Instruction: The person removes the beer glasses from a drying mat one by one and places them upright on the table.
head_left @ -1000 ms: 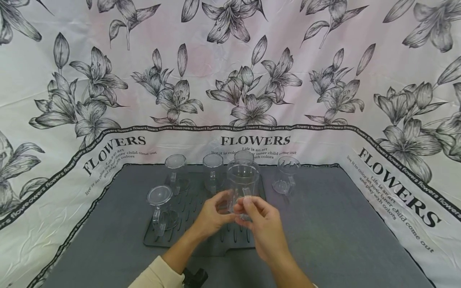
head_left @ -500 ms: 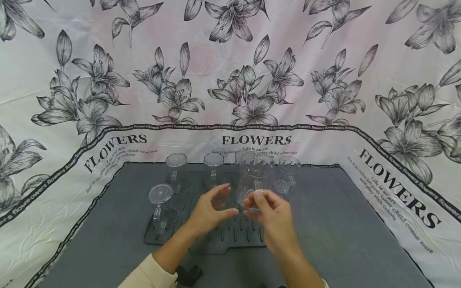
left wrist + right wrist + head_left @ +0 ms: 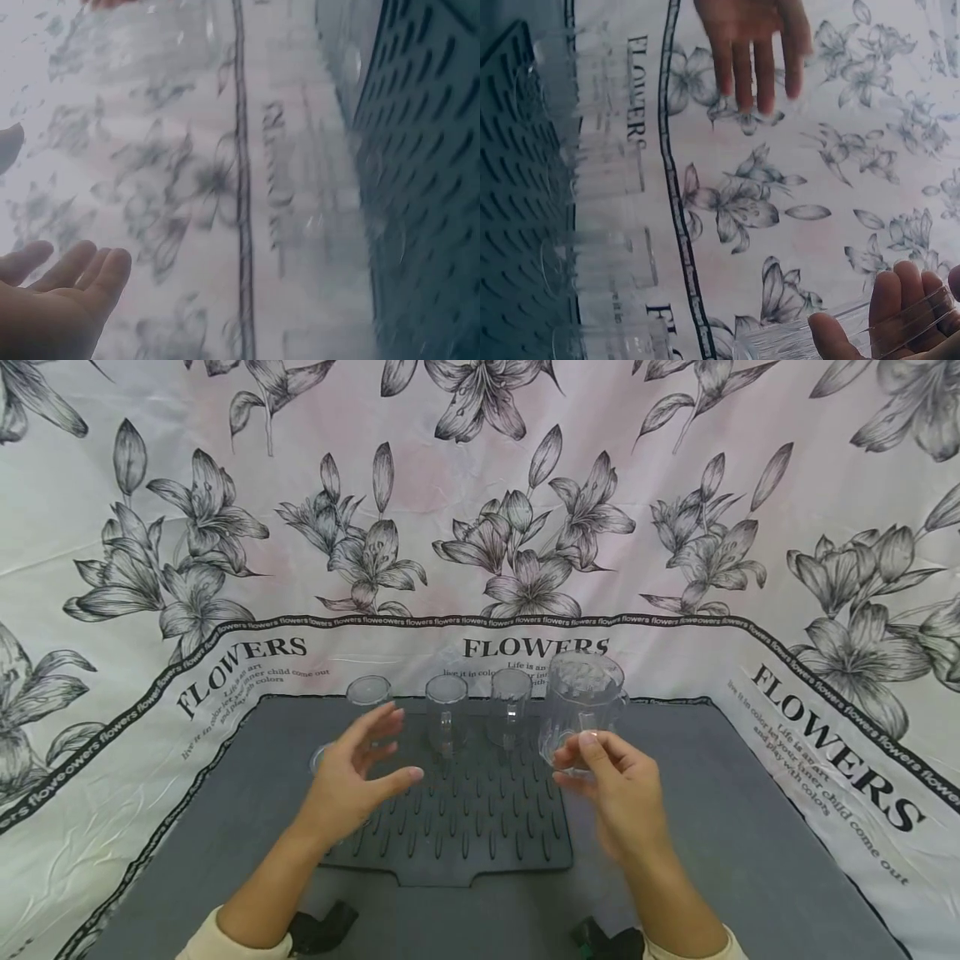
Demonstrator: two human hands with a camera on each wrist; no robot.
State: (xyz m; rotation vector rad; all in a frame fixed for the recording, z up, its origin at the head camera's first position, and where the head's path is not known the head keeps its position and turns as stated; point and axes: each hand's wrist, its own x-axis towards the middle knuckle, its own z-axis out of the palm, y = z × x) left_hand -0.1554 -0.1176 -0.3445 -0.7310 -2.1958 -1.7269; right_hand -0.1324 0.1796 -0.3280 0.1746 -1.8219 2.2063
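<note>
My right hand [image 3: 618,785] pinches the handle of a clear mug [image 3: 581,689] and holds it up just beyond the right edge of a dark ridged drying mat [image 3: 472,827]. In the right wrist view that hand's fingers [image 3: 907,307] overlap the clear wall of the mug. My left hand [image 3: 341,781] hangs over the mat's left side, fingers spread and nothing in them; it shows again in the left wrist view, palm and fingertips [image 3: 82,277] relaxed. Clear mugs stand along the mat's back: a left one [image 3: 369,691], a middle one [image 3: 446,718] and a right one [image 3: 512,714].
Another clear mug [image 3: 318,756] at the mat's left is mostly hidden by the left hand. A further mug [image 3: 624,706] shows partly behind the held one. Grey cloth [image 3: 750,827] covers the table; a flower-printed curtain [image 3: 525,527] rises behind and at both sides.
The right hand has carried the mug to the right and slightly up, off the mat's area. My left hand has let go of the mug and drawn away leftward.
</note>
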